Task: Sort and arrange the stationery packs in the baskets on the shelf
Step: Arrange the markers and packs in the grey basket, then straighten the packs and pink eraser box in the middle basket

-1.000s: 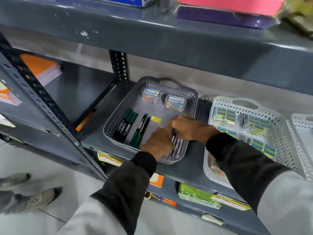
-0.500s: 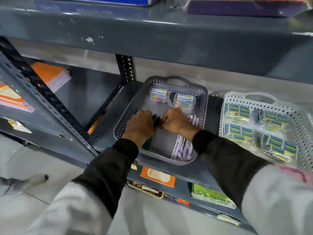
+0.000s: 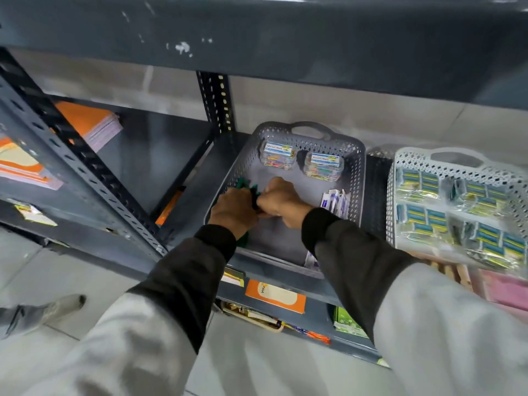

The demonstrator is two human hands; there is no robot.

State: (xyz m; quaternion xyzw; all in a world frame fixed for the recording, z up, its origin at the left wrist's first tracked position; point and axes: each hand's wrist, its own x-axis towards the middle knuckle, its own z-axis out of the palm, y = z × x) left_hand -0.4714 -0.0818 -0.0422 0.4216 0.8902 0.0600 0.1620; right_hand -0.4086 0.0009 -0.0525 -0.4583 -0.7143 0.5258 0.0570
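A grey perforated basket (image 3: 358,167) stands on the middle shelf. Inside it, my left hand (image 3: 233,211) and my right hand (image 3: 281,202) are closed side by side around a bunch of green and black markers (image 3: 245,184) by the basket's left wall; only the green caps show above my fingers. Two clear boxes of coloured paper clips (image 3: 278,155) lie along the basket's back wall. White and purple packs (image 3: 335,202) rest against its right wall.
To the right stands a white basket (image 3: 400,161) with several blue and yellow packs. Orange notebooks (image 3: 85,121) lie on the left shelf bay. A slanted steel brace (image 3: 85,155) crosses at left. The upper shelf edge hangs overhead. A shoe (image 3: 43,311) rests on the tiled floor.
Both hands left the purple packs at the basket's right wall and moved left onto the markers, gathering them together. The camera view shifted closer and lower.
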